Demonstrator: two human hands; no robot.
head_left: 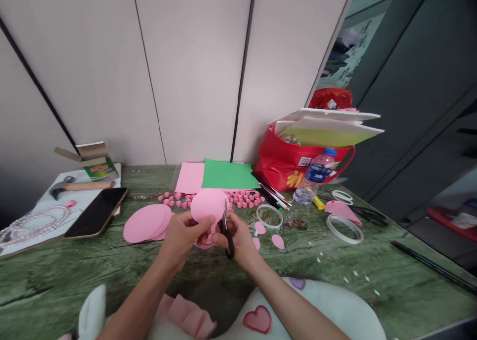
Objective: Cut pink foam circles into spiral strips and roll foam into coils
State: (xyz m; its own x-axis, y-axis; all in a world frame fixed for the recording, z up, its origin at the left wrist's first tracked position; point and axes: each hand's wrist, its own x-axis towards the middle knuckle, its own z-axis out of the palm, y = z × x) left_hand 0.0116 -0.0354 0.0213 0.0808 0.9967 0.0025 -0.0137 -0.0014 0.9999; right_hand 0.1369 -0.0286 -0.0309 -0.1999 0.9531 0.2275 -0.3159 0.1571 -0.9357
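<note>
My left hand (188,233) pinches the lower edge of a round piece of pink paper (208,204), held up above the table. In my right hand (236,235) is a pair of scissors (228,240) with black handles, its blades pointing up along the paper's right edge. A strip at the bottom of the paper hangs between my hands, partly covered by fingers. Left of my hands lies a stack of pink paper circles (145,224). Small pink petal-shaped pieces (278,241) lie on the table to the right.
Many small pink balls (246,199) lie behind my hands, before a green sheet (229,174). At left are a phone (97,213) and a hammer (87,186). Right stand a water bottle (315,177) and a red bag (278,156); tape rolls (345,229) lie nearby.
</note>
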